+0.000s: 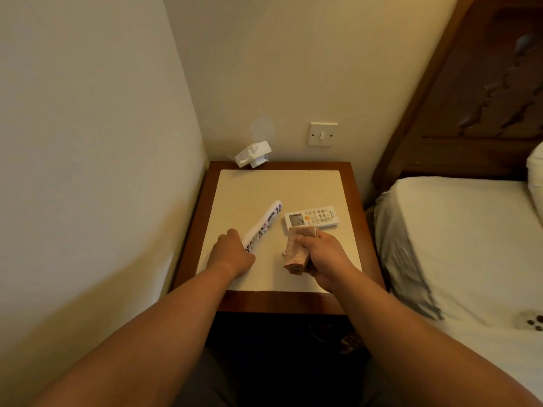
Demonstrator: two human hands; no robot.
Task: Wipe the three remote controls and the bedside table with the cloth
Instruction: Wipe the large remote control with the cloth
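Observation:
The bedside table [264, 189] has a pale top inside a brown wooden frame. A long white remote [263, 226] with many small buttons lies slanted across its middle; my left hand [230, 252] grips its near end. To the right lies a white remote with a screen [311, 217], flat on the table. My right hand [321, 257] holds a folded pinkish cloth [298, 249] just in front of that remote. A third remote [530, 320] lies on the bed at the far right, partly cut off by the frame.
A white plug adapter [253, 154] hangs at the wall above the table's back left corner, and a light switch [322, 134] sits to its right. Walls close in on the left and behind. The bed [458, 230] with a wooden headboard [484, 92] stands on the right.

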